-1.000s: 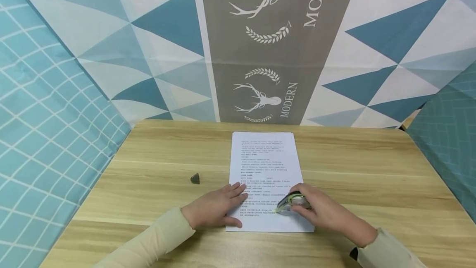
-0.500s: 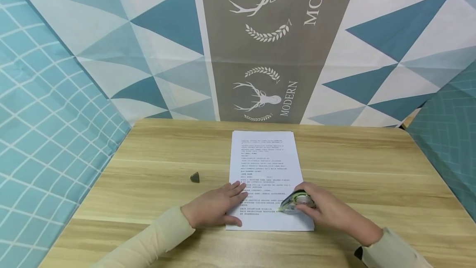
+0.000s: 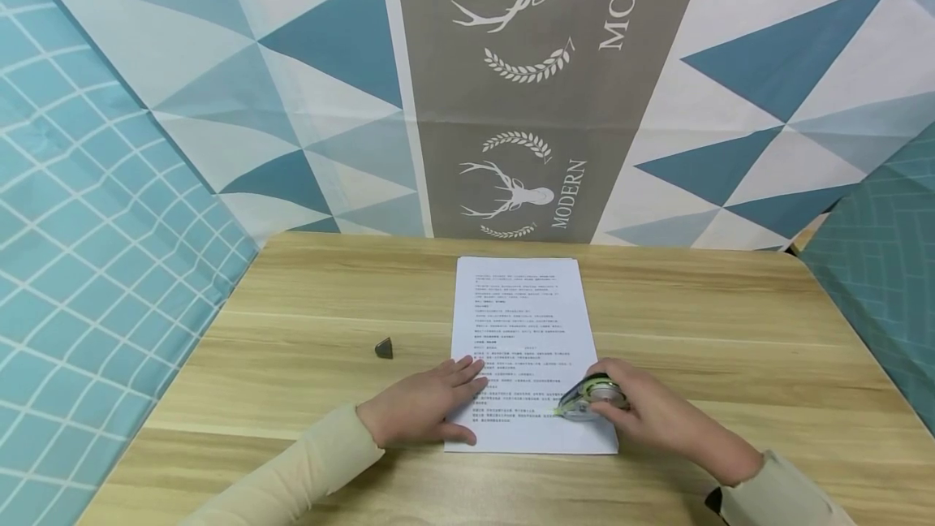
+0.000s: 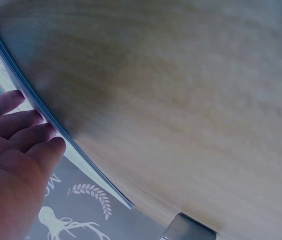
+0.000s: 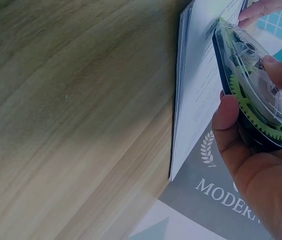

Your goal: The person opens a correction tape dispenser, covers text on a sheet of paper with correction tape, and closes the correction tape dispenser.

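Note:
A stack of printed paper (image 3: pixel 522 307) lies on the wooden table. My left hand (image 3: pixel 427 404) rests with spread fingers on the stack's left edge, near its lower half. Between thumb and fingers, my right hand (image 3: pixel 643 412) holds a correction tape dispenser (image 3: pixel 592 398) with a clear and dark case. Its green gear wheel shows through the case in the right wrist view, where the dispenser (image 5: pixel 261 95) tilts with its tip at the page. In the head view that tip meets the page at the last printed lines.
A small dark cap (image 3: pixel 383 348) lies on the table (image 3: pixel 307 299) left of the paper, also visible as a grey cap (image 4: pixel 190 229) in the left wrist view. Behind the table hangs a patterned cloth (image 3: pixel 511 120) with deer and triangles.
My right hand has moved a little to the right with the correction tape dispenser, its tip travelling along the bottom lines of print. The left hand and paper stay put.

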### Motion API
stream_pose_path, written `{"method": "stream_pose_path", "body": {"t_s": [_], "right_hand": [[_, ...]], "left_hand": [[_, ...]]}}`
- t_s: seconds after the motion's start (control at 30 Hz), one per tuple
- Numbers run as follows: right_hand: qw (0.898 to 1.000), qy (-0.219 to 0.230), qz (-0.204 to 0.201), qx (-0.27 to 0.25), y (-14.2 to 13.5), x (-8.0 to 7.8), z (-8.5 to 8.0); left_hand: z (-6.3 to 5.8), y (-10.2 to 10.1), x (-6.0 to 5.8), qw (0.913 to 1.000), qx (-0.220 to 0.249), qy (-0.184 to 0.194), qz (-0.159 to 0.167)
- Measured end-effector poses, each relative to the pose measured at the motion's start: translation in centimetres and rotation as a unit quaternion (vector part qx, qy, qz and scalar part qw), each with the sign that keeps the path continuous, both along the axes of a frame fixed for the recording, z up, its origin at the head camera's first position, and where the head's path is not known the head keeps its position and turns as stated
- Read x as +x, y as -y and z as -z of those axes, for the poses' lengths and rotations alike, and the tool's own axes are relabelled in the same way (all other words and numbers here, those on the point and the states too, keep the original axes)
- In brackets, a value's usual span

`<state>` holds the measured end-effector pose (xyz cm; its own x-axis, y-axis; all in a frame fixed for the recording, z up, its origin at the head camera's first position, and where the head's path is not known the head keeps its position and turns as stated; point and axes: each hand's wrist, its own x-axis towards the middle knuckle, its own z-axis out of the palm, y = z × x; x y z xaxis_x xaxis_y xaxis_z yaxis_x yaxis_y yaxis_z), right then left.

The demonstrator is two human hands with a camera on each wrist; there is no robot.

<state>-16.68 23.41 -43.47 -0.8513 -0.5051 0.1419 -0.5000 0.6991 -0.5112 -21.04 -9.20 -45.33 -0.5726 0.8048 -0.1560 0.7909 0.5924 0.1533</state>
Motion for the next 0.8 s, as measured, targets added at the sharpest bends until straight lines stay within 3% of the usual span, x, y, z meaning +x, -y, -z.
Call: {"method": "stream_pose_path", "body": {"t_s": [0.53,0.8], "right_hand": [[0.998,0.048,0.022,-0.043,-0.51,0.07,0.48],[0.997,0.048,0.027,-0.045,-0.69,0.07,0.73]], "left_hand": [[-0.12,0.01,0.03,1.0000,0.002,-0.004,0.006],[-0.08,-0.04,0.05,1.0000,0.007,0.001,0.003]]}}
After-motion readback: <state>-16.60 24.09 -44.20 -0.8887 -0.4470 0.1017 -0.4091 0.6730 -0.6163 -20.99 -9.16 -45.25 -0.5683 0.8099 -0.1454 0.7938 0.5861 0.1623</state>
